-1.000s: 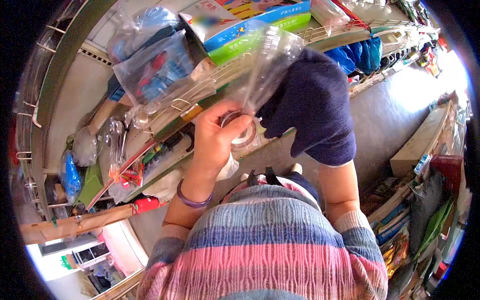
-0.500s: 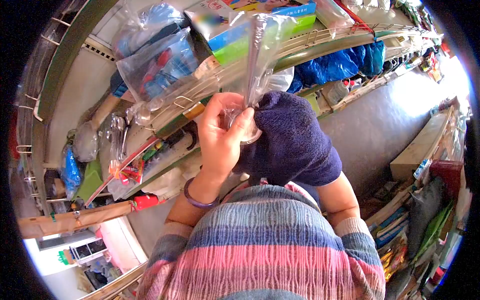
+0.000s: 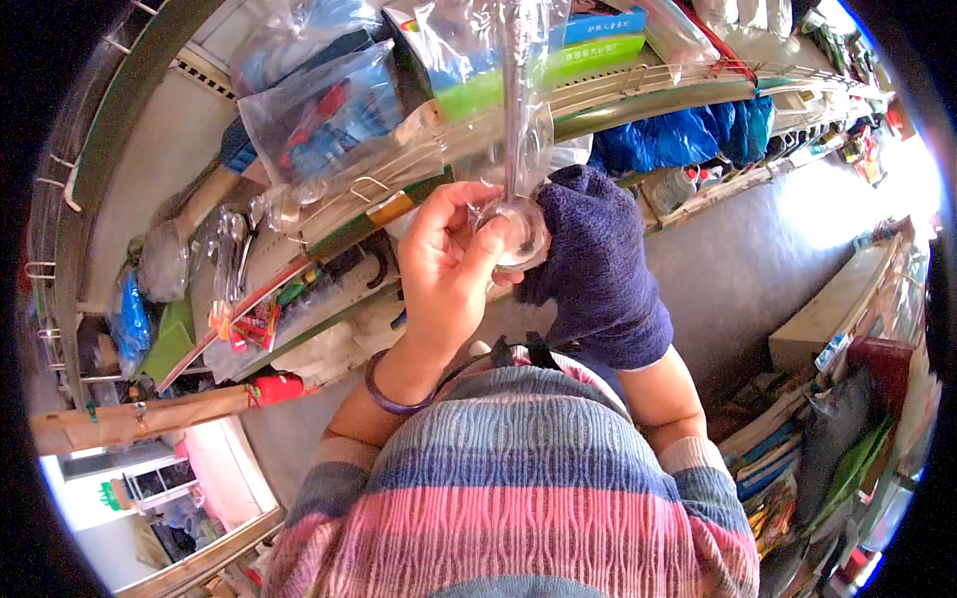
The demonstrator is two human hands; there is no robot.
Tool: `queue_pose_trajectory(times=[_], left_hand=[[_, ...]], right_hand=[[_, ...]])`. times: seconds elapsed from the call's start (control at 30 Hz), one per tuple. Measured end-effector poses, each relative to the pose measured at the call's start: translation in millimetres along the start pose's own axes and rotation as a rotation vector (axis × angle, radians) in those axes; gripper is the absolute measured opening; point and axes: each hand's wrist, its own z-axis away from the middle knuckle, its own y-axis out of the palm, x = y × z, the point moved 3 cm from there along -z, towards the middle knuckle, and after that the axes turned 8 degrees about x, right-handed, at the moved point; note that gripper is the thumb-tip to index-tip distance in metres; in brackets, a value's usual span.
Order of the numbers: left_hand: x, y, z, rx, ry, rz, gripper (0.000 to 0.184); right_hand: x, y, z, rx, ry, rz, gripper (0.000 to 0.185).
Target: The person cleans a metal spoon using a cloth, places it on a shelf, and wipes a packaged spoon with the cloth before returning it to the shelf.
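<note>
Clear plastic [image 3: 536, 115] is standing up from the left hand [image 3: 446, 267] while navy cloth [image 3: 603, 274] is covering the right hand.
Near the shelf [image 3: 620, 112], the left hand is pinching a round item [image 3: 525, 239] under the plastic, thumb in front, fingers curling behind. The navy cloth is hanging just beside it, hiding the right hand, so its opening cannot be told.

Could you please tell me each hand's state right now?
Left hand: closed, holding a clear plastic package.
Right hand: covered by navy cloth; open or closed cannot be told.
</note>
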Motion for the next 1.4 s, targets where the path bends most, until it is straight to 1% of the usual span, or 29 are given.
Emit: queue_pose_trajectory(times=[0.03,0.13,0.23,0.33,0.4,0.47,0.53,0.57,0.6,0.67,0.77,0.87,0.97,1.07,1.1,1.17,1.2,1.23,1.3,1.33,1.4], left_hand=[[-0.3,-0.5,-0.2,0.005,-0.001,0.014,0.025],[-2.0,-0.9,-1.4,0.014,0.005,0.028,0.024],[-3.7,-1.7,-1.2,0.008,-0.011,-0.013,0.022],[-2.3,-5.2,0.1,-0.042,0.012,-0.021,0.020],[-3.9,-6.9,-0.5,-0.051,0.007,-0.061,0.018],[-4.5,-5.3,-0.5,-0.040,-0.002,-0.133,0.017],[-3.7,-0.7,-3.0,-0.003,-0.003,-0.238,0.018],[-2.6,0.0,-2.2,0.012,0.102,-0.226,0.018],[-0.9,-0.1,-1.3,-0.003,0.053,-0.192,0.018],[1.9,-2.2,0.3,-0.040,-0.044,-0.126,0.018],[2.9,-1.7,-1.5,-0.038,-0.014,-0.142,0.017],[2.6,-2.7,-3.3,-0.012,-0.003,-0.125,0.017],[3.8,-3.7,-4.0,0.011,0.001,-0.106,0.017],[8.5,-8.0,-4.4,-0.100,0.038,-0.183,0.018],[5.5,-11.7,-3.4,-0.129,0.017,-0.142,0.018],[-0.2,-20.5,-3.0,-0.166,-0.016,-0.121,0.018],[-0.5,-21.2,-3.3,-0.139,-0.037,-0.114,0.018],[-0.4,-21.0,-3.2,-0.112,-0.059,-0.104,0.018],[-0.7,-18.9,-3.1,-0.057,-0.094,-0.116,0.016],[-1.3,-17.0,-4.1,-0.029,-0.106,-0.137,0.016],[-2.1,-14.0,-4.9,0.002,-0.138,-0.172,0.014]], right_hand=[[2.1,0.5,-0.3,0.014,0.037,-0.036,0.033],[8.6,-1.9,-0.3,-0.008,0.037,-0.201,0.043],[6.1,3.8,1.9,0.063,0.101,-0.190,0.043],[0.5,9.3,-1.6,-0.011,-0.002,-0.174,0.039],[-1.8,9.5,-10.2,0.021,0.071,-0.242,0.042],[1.8,12.5,-15.4,0.097,0.114,-0.129,0.034],[4.4,16.5,-17.9,0.210,0.120,0.170,0.019],[0.3,17.3,-14.5,0.152,0.159,0.036,0.018],[-3.8,18.0,-10.9,0.087,0.190,-0.099,0.017],[-6.6,14.2,-6.5,0.032,0.049,-0.083,0.020],[-12.9,14.9,-4.1,-0.033,-0.030,-0.008,0.023],[-4.7,4.8,-4.0,-0.135,-0.035,0.067,0.025],[-1.8,2.6,-7.9,-0.194,-0.029,0.012,0.025],[-16.1,8.8,-4.9,-0.273,0.059,0.324,0.025],[-19.8,-0.3,-6.9,-0.109,0.120,0.303,0.032],[-28.0,-11.7,-11.3,0.037,0.103,0.173,0.037],[-32.0,-17.4,-13.2,0.109,0.101,0.107,0.040],[-40.0,-4.1,-17.6,0.021,0.044,0.043,0.042],[-44.1,7.8,-27.0,0.169,0.090,-0.114,0.051],[-28.9,5.2,-17.8,0.060,0.115,-0.170,0.049],[-21.8,9.4,-20.5,0.111,0.090,0.069,0.044]])
